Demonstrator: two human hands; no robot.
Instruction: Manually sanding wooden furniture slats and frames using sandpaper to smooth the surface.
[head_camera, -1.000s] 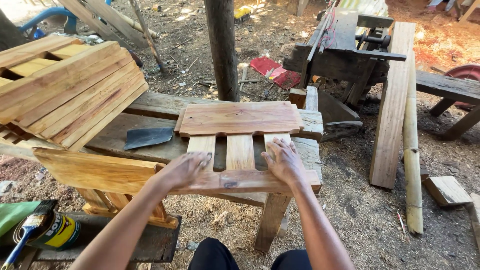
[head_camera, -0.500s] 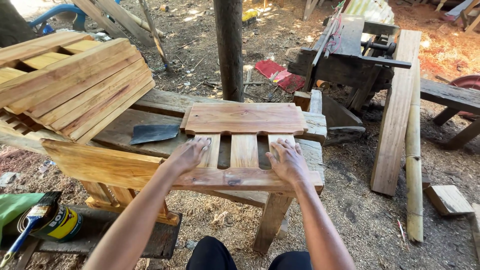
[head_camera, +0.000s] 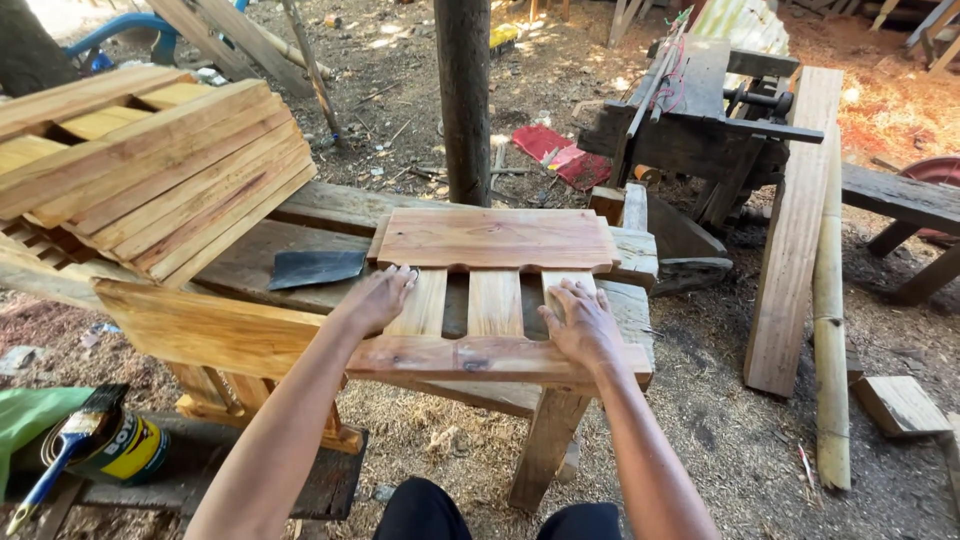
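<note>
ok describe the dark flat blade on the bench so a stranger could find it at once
Start at the rough bench below the post. The blade lies flat on it, between the slat stack and the left hand. It is the only dark grey metal piece among pale wood.

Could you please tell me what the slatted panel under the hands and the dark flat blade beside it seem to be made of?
The reddish-brown slatted panel looks like bare, unvarnished wood: visible grain, a knot, matte surface. The dark grey flat blade seems to be dull metal, possibly steel, though its look leaves that open.
</note>
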